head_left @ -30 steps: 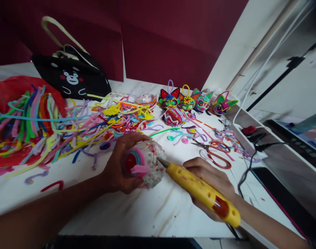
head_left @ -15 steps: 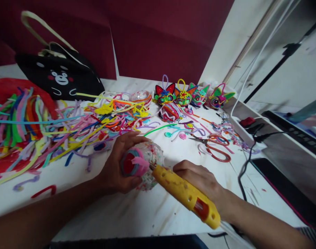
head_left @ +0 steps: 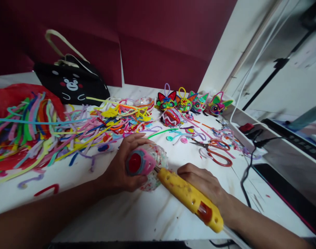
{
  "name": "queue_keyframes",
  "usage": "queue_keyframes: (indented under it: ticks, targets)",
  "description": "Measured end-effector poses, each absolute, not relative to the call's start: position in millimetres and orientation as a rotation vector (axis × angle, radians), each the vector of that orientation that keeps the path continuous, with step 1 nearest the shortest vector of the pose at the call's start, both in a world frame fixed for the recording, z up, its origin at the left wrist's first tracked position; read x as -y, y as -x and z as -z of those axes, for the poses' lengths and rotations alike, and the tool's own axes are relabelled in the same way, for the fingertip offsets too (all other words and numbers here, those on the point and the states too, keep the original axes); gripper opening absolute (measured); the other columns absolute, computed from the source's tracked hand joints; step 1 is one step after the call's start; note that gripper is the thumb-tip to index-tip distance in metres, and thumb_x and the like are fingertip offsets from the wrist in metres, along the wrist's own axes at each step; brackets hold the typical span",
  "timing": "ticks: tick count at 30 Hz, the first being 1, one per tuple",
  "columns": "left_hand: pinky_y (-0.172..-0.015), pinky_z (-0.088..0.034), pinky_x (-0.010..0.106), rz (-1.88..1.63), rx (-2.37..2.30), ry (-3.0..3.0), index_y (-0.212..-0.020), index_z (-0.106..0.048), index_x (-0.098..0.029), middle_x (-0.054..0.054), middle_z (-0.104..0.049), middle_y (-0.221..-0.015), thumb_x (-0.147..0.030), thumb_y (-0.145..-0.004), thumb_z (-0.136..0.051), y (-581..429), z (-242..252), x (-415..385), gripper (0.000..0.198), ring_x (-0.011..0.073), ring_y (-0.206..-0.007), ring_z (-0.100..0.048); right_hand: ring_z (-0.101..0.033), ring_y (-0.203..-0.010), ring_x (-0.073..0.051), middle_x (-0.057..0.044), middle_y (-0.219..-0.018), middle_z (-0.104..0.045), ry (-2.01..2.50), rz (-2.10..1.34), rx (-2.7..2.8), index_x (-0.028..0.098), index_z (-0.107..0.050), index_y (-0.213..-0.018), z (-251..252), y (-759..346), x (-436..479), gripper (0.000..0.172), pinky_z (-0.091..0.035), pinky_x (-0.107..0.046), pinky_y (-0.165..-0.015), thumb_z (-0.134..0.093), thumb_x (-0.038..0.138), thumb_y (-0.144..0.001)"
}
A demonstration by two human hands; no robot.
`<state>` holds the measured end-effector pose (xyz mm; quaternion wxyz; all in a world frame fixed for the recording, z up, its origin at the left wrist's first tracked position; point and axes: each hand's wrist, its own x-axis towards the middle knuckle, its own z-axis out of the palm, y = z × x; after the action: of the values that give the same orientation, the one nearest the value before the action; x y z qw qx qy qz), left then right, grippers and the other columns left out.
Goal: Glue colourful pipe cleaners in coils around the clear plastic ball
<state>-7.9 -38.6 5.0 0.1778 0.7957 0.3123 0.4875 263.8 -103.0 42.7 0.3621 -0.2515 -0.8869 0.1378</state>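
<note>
Left grip [head_left: 125, 167] grasping the speckled clear ball [head_left: 160, 157] over the tabletop [head_left: 137, 218], right grip [head_left: 204, 181] clasping the yellow glue gun [head_left: 186, 193], nozzle [head_left: 157, 169] just beside the pink fuzzy strip [head_left: 148, 163]: ball best held steady, I judge, nozzle guided lightly.

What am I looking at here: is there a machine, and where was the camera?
There is no robot here: the hands belong to a person, and the camera sits on that person's head, looking forward and down. The left hand holds a clear, speckled rounded piece with a pink strip around a red centre. The right hand holds a yellow glue gun, its metal tip close to the strip; I can't tell whether they touch. On the white table lie many fuzzy coloured strips and scissors; four eared ornaments and a black bag stand behind.
</note>
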Motion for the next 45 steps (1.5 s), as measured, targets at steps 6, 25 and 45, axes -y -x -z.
queue_keyframes:
  ticks: [6,25,45]
  targets:
    - [-0.108,-0.049,0.054,-1.383,-0.821,-2.201,-0.140,-0.051,-0.025,0.014,-0.063,-0.132,-0.068,-0.075,-0.070,5.0,-4.2,40.4,0.080,0.0398,-0.131,-0.056,-0.066,-0.083,-0.022,-0.011,-0.089,-0.065,0.602,-0.359,2.275,0.018,-0.059,-0.107,-34.4,-268.3,100.6,0.024,-0.054,-0.031,-0.064,-0.039,0.031,-0.107]
    - [-0.112,-0.051,0.049,-1.390,-0.826,-2.280,-0.146,-0.042,-0.029,0.010,-0.060,-0.137,-0.033,-0.065,-0.080,2.9,-15.1,54.7,0.090,0.0362,-0.124,-0.062,-0.068,-0.089,-0.024,-0.011,-0.091,-0.067,0.610,-0.304,2.320,0.020,-0.059,-0.111,-28.3,-272.7,103.0,0.022,-0.055,-0.033,-0.065,-0.040,0.029,-0.103]
    - [-0.105,-0.055,0.047,-1.445,-0.761,-2.235,-0.149,-0.038,-0.035,0.007,-0.058,-0.138,-0.022,-0.062,-0.081,2.0,-13.4,55.3,0.098,0.0337,-0.120,-0.064,-0.066,-0.094,-0.020,-0.010,-0.089,-0.067,0.611,-0.185,2.334,0.015,-0.061,-0.107,-22.5,-274.1,108.7,0.031,-0.052,-0.029,-0.076,-0.031,0.023,-0.108]
